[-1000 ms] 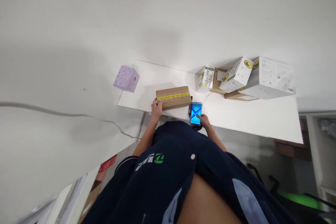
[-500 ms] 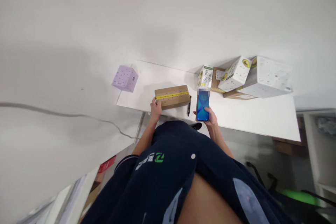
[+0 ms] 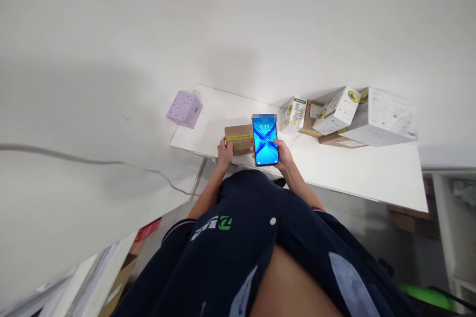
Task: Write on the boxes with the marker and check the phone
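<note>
My right hand [image 3: 283, 154] is closed around a smartphone [image 3: 266, 144], with the thumb at the screen's right edge. The screen is lit blue and shows 5:11. Behind the phone lies a brown cardboard box [image 3: 238, 147], its right part hidden. Along the top of the box runs a yellow measuring tape [image 3: 238, 137]. My left hand [image 3: 225, 151] grips the box's left end, fingers and thumb close to the end of the tape. Whether the fingers also pinch the tape, I cannot make out.
A lilac box [image 3: 185, 109] stands at the left end of the white table [image 3: 386, 173]. On the right are a Super Meal box [image 3: 295, 114], brown cartons [image 3: 310, 118] and larger white avocado-print boxes [image 3: 386, 119]. A cable [image 3: 92, 161] crosses the left side.
The phone in my right hand has moved left and now covers the right part of the box and the black pen beside it. Its screen is brighter. My left hand stays at the box.
</note>
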`<state>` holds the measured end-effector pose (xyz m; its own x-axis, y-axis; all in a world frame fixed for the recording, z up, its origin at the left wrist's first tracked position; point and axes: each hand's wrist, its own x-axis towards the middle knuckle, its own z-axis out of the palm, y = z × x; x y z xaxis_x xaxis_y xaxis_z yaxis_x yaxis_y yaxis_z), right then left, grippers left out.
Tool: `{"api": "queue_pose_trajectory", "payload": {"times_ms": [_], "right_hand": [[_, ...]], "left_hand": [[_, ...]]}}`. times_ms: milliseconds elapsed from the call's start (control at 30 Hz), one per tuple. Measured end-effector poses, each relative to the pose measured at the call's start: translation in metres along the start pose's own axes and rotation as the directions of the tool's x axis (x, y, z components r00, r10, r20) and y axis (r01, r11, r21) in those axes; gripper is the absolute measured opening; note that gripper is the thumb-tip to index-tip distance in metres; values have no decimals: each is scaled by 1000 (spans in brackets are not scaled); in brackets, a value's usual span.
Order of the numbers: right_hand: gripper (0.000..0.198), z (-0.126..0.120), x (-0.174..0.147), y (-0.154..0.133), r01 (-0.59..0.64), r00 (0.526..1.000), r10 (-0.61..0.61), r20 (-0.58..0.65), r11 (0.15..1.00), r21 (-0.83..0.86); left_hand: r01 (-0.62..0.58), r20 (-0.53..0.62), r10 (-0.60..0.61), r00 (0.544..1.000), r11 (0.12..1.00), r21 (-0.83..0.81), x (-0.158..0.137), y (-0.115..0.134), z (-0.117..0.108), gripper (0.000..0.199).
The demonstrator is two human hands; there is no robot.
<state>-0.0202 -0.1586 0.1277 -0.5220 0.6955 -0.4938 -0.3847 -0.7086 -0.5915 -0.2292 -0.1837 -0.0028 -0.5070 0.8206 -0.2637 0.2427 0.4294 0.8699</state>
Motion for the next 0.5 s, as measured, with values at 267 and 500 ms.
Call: {"api": "queue_pose_trajectory", "payload": {"times_ms": [267,500], "right_hand": [[51,9,7,-3,-16,995,0,97,986,164],[50,11,7,1,-92,991,75,109,983,159]], "left_hand": [[26,5,-26,1000,999,-25,0,-3,5,47],[64,-34,-69,997,988,-139,10,-1,14,37]]}}
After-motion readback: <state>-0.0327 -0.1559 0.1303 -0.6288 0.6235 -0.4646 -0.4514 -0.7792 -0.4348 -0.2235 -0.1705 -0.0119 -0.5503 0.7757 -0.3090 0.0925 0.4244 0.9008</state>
